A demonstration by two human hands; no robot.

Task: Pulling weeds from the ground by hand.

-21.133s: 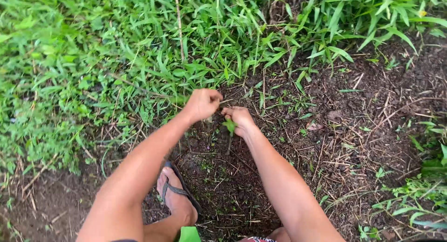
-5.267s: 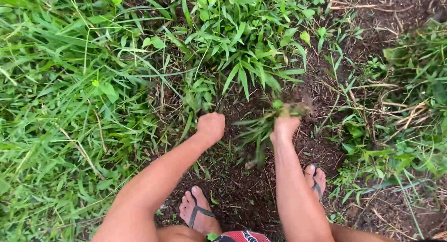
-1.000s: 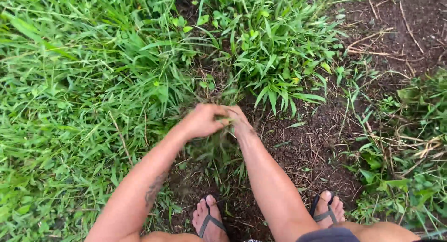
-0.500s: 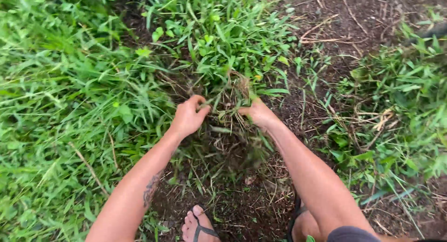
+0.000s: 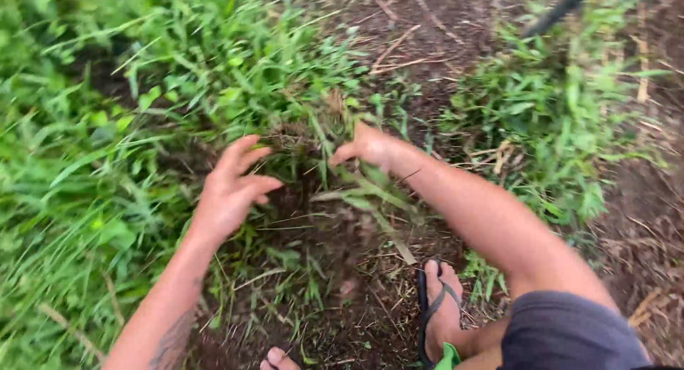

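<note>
My right hand (image 5: pixel 367 146) grips a clump of grass (image 5: pixel 342 167) with long blades and brown roots, held low over dark soil. My left hand (image 5: pixel 231 188) hovers just left of the clump with its fingers spread and nothing in it. Thick green grass (image 5: pixel 128 106) grows behind and to the left of both hands. The picture is blurred by motion.
Dark bare soil (image 5: pixel 342 270) with dry stalks lies below the hands. My foot in a black flip-flop (image 5: pixel 442 309) stands at the lower middle; toes of the other foot (image 5: pixel 278 359) show at the bottom edge. A loose pile of grass (image 5: pixel 556 106) lies at the right. A dark stick (image 5: pixel 559 10) crosses the top right.
My left hand has let go of the clump and opened, moving left. My right hand keeps its grip. The view has swung so the grass pile at right is nearer.
</note>
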